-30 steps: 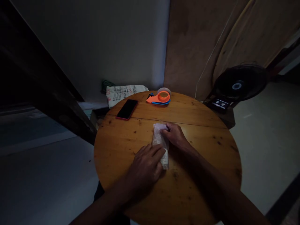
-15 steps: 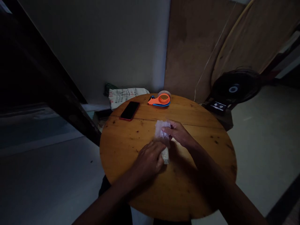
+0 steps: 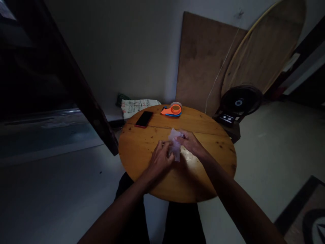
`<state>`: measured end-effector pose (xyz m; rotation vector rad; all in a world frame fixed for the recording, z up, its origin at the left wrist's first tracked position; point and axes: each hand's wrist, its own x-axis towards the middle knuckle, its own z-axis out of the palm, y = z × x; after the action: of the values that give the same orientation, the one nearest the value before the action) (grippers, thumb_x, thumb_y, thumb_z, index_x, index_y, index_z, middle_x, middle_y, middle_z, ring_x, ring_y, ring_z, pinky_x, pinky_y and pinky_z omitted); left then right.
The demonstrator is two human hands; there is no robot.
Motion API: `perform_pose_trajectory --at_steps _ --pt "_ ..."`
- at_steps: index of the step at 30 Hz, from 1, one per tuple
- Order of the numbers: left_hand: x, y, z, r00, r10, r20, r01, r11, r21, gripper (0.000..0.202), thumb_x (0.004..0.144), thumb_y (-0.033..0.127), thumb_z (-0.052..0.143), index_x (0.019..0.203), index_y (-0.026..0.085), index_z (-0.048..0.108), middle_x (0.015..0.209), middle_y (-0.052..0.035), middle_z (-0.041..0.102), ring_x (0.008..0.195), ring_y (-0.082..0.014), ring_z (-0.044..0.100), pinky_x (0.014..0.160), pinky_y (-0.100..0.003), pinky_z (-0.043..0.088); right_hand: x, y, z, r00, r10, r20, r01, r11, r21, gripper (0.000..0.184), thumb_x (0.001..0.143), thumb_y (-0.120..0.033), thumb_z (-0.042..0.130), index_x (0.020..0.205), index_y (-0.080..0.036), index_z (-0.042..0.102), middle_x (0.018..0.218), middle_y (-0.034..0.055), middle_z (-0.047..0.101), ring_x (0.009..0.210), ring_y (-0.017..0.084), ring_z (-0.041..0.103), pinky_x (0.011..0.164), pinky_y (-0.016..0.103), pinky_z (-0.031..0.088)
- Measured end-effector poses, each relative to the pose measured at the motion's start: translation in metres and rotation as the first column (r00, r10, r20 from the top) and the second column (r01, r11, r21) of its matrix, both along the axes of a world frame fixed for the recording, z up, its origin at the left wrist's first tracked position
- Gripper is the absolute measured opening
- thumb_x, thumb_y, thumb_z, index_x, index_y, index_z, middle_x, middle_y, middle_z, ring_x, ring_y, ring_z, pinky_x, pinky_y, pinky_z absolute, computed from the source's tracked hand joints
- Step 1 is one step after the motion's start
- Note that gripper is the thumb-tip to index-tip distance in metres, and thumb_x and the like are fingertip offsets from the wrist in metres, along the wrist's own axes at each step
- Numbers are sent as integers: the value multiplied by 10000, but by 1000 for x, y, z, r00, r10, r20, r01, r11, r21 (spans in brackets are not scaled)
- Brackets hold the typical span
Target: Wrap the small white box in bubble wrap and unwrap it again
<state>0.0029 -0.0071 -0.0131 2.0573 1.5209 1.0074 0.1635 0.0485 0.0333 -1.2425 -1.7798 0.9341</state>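
A small, whitish, translucent piece of bubble wrap (image 3: 175,150) lies between my hands over the middle of the round wooden table (image 3: 139,162). My right hand (image 3: 190,142) pinches its upper right side, thumb on top. Against its left edge, my left hand (image 3: 161,157) has curled fingers that grip the plastic. Whether anything is wrapped inside cannot be made out. Beyond the hands, an orange and blue tape dispenser (image 3: 166,111) with a roll of tape stands near the far edge.
A phone with a red edge (image 3: 144,119) lies at the table's far left. Behind the table is a printed white sack (image 3: 139,104). A dark fan (image 3: 240,101) stands off to the right, before boards leaning on the wall (image 3: 200,67). My legs are below the near edge.
The camera view has shifted, so the table looks smaller. My left hand has moved up along the bubble wrap, and the bumpy lower end that stuck out below no longer shows.
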Motion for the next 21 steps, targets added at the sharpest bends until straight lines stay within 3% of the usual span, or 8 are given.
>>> perform_pose_trajectory --at_steps 4,7,10,14,21 --pt "1 1 -6 989 81 121 -79 997 -14 406 733 238 603 1118 179 487 1078 -70 504 972 -196 542 892 -374 474 2 -15 5 998 29 54 -29 1000 7 195 755 -327 583 840 -155 615 703 -16 589 606 112 489 537 207 373" --pt "-1 4 -10 977 76 200 -72 997 -26 481 731 242 619 1176 163 456 1106 -90 523 1065 -222 521 936 -397 454 3 -24 5 994 40 97 -43 999 30 179 774 -328 574 820 -157 602 702 -19 586 604 111 491 552 212 375" --pt "-5 7 -14 957 9 289 -1 1000 -27 642 747 241 615 1332 147 367 1239 -136 498 1160 -246 490 979 -419 433 3 -34 2 986 42 161 -57 994 89 177 791 -328 570 828 -160 610 745 -6 607 643 119 514 600 223 394" --pt "-10 11 -14 929 -130 347 139 990 -3 661 780 209 583 1396 182 346 1383 -136 433 1287 -258 405 1054 -433 372 1 -46 2 971 26 239 -63 987 148 153 805 -296 552 868 -170 611 794 7 628 694 133 541 635 230 397" --pt "-8 15 -15 894 -226 386 248 969 -8 590 763 112 543 1336 206 440 1295 -94 508 1180 -222 482 1000 -389 409 0 -60 3 947 14 320 -78 979 187 127 819 -240 526 905 -195 608 834 16 658 740 152 576 651 237 396"
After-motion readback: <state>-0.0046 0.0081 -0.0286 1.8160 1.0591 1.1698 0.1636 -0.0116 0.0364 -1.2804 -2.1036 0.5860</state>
